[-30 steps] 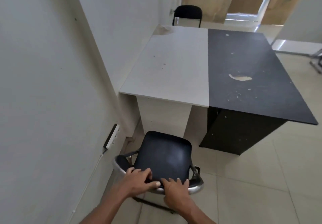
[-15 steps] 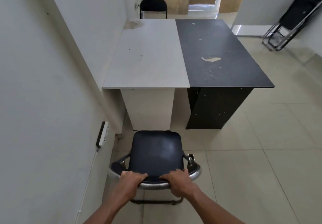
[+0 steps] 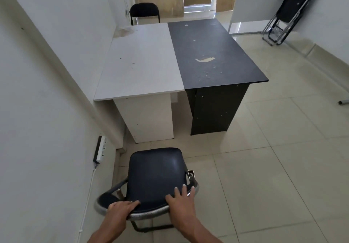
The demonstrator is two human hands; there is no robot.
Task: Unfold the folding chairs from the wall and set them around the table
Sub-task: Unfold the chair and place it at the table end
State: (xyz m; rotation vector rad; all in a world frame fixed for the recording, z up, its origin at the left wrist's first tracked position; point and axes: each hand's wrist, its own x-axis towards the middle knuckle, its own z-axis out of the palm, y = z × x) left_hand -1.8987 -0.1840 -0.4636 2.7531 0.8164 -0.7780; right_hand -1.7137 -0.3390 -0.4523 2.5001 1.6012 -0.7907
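An unfolded black folding chair [image 3: 154, 176] with a chrome frame stands on the floor in front of me, facing the near end of the table [image 3: 143, 63]. The table top is half white, half black. My left hand [image 3: 120, 209] grips the chrome top rail of the chair's back on the left. My right hand [image 3: 182, 200] lies over the rail on the right, fingers stretched forward onto the backrest. A second unfolded chair [image 3: 144, 11] stands at the table's far end. Folded chairs [image 3: 289, 10] lean on the right wall.
The left wall runs close beside the chair, with a power strip [image 3: 100, 149] and a cable low on it. Tiled floor spreads to the right of the table. A metal leg end [image 3: 343, 102] shows at the right edge. A doorway lies at the far end.
The chair has come back from the table's near end. My right hand's fingers have straightened over the rail. The view has swung right, bringing the folded chairs into sight.
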